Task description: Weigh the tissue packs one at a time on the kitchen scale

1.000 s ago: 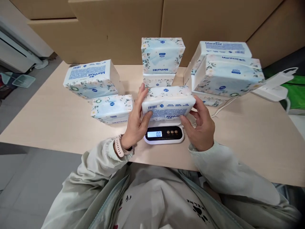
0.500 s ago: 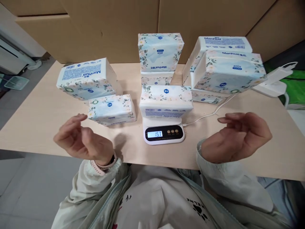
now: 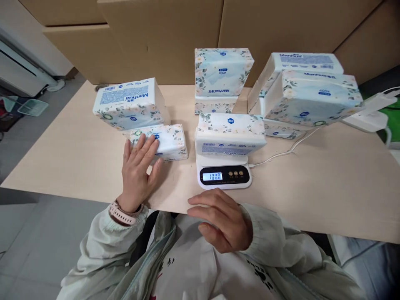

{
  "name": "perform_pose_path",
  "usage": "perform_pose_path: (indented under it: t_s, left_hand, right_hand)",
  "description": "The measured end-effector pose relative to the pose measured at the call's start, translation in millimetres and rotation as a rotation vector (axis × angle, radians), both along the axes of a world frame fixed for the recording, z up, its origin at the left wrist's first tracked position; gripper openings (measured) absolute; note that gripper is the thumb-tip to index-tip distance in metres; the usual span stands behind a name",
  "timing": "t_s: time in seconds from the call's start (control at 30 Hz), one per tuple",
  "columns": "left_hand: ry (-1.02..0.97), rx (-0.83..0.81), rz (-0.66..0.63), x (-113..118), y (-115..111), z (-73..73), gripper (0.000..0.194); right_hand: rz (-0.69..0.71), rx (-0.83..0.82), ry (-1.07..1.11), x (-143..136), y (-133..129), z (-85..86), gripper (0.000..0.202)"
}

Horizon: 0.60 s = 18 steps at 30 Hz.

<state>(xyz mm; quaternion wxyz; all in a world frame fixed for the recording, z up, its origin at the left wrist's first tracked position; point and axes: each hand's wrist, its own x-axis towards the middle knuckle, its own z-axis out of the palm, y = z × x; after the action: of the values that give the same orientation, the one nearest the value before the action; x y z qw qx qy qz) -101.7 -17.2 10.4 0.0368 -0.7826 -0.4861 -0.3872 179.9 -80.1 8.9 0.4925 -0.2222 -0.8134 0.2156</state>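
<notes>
My left hand (image 3: 139, 171) is open, palm down, its fingers over the front of a tissue pack (image 3: 171, 139) lying on the table at left; whether they press on it I cannot tell. In front of the scale, my right hand (image 3: 220, 218) hangs near the table edge with fingers apart and nothing in them. On the white digital scale (image 3: 203, 160) rests another tissue pack (image 3: 231, 131) with a floral wrapper. The lit display (image 3: 212, 176) appears to read 100.0.
Behind at left stands a tissue pack (image 3: 128, 102), and at back centre an upright pack (image 3: 221, 73). Several packs (image 3: 312, 98) are stacked at right, beside a white power strip (image 3: 368, 118). A white cable (image 3: 281, 154) runs to the scale. Cardboard (image 3: 162, 41) walls the back.
My left hand has moved right onto the left front pack. My right hand has swung inward to the front of the scale. The display went from 15.7 to 100.0. The view shifted slightly.
</notes>
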Motion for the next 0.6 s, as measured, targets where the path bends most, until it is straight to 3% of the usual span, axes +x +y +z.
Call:
perform_pose_path:
  t_s: [0.1,0.37,0.43,0.53,0.6]
  left_hand:
    - [0.021,0.016,0.002,0,-12,-6.4,0.061]
    - [0.028,0.248,0.118,7,-91,-25.4,0.062]
    - [0.033,0.216,0.124,9,-93,-19.0,0.072]
    - [0.137,0.024,0.023,12,-78,-2.2,0.094]
    - [0.249,-0.080,-0.042,11,-65,7.6,0.095]
  right_hand:
    - [0.013,0.047,0.106,-9,0,2.0,0.023]
    - [0.036,0.006,0.139,-14,0,2.0,0.023]
    - [0.051,0.020,0.150,-17,0,1.1,0.023]
    - [0.063,0.020,0.159,-18,0,1.4,0.023]
    - [0.062,0.013,0.156,-17,0,2.6,0.022]
